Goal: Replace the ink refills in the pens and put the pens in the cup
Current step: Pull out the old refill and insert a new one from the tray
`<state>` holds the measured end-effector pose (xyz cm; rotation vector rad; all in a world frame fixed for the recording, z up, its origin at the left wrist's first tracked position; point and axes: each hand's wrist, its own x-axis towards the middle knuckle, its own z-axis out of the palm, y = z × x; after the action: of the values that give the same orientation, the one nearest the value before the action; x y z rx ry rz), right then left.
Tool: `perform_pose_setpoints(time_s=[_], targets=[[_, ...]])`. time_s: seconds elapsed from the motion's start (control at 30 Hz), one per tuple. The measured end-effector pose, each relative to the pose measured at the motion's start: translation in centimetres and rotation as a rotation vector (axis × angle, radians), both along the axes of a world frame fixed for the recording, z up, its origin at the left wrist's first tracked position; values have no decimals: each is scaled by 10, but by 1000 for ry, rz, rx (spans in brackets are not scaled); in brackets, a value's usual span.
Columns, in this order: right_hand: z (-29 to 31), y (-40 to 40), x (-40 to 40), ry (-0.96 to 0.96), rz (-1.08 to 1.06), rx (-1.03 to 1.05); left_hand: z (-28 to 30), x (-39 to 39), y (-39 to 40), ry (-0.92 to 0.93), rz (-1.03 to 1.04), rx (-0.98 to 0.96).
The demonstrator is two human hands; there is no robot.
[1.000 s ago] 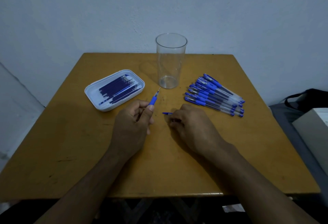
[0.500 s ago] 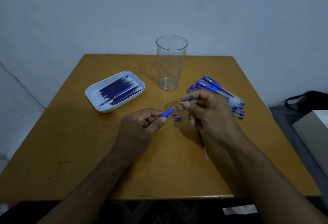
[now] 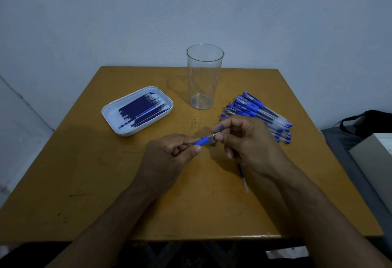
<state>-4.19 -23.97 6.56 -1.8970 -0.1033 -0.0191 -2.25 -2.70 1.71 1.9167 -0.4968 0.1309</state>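
While cup (image 3: 205,76) stands empty, we grip first pen (image 3: 202,141) in left hand (image 3: 167,161); right hand (image 3: 250,140) pinches its tip; pile (image 3: 258,115) remains.

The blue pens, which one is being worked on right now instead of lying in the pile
The pen held between the left hand and right hand at the table's middle. The other pens lie untouched in a pile beside the clear cup.

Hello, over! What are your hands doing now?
Left hand grips pen. Right hand pinches its tip, refill tucked underneath. Cup empty, nothing blocking.
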Motion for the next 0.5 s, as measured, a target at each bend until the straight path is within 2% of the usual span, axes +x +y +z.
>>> perform_pose_setpoints(time_s=[0.3, 0.5], targets=[[3, 1, -2, -32, -51, -169, -5, 2, 1, -38, -16, 40], [6, -3, -2, 8, 42, -29, -5, 2, 1, -39, -13, 45]])
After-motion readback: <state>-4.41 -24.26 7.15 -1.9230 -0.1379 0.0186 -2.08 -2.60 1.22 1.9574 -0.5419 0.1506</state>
